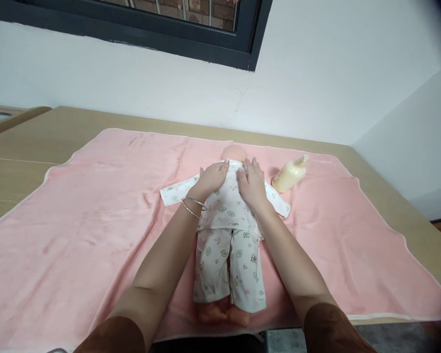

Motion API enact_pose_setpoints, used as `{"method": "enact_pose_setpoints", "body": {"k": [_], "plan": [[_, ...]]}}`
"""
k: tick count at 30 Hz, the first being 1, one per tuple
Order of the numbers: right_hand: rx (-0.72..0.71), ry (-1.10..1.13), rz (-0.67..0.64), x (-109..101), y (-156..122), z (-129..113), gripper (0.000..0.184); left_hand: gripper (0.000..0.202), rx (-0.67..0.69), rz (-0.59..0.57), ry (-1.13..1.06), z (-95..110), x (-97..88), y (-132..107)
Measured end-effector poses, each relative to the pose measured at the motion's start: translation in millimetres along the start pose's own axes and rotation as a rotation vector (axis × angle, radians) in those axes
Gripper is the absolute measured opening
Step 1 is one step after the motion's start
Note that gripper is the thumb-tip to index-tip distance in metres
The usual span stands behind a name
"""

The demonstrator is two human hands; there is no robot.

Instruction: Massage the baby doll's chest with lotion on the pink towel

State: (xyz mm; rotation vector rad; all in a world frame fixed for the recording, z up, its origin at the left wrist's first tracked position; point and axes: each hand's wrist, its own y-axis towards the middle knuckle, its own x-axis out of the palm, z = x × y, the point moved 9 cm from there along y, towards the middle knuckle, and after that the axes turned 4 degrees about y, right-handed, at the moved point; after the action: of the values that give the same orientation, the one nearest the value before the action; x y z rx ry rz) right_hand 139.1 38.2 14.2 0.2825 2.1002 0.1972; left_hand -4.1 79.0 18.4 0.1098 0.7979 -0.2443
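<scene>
A baby doll [234, 153] lies stretched out, its bare feet toward me and its head away. It wears a white printed top [226, 211] and matching trousers [247, 264]. My left hand [213, 177] rests on the upper left of the top, near the collar, fingers extended and held close together. On the upper right of the top lies my right hand [253, 184], flat with the fingers apart. Both the doll's sleeves spread outward, and its hands do not show. I cannot tell whether the doll lies face up or face down.
A pink blanket [95, 206] lies under the doll on a wooden table [84, 120]. A cream pump bottle [289, 175] leans to the right of the doll's shoulder. Behind are a white wall [308, 83] and a dark window frame [206, 51].
</scene>
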Motion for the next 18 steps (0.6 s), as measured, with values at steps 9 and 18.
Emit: {"method": "enact_pose_setpoints", "body": {"k": [9,18], "plan": [[-0.205,-0.087,-0.191,21,-13,-36,0.056,0.079,-0.09,0.213,-0.308,-14,-23.9,7],[-0.174,-0.102,-0.157,17,-11,-33,0.057,0.08,-0.058,0.192,-0.24,-20,-14.5,14]]}}
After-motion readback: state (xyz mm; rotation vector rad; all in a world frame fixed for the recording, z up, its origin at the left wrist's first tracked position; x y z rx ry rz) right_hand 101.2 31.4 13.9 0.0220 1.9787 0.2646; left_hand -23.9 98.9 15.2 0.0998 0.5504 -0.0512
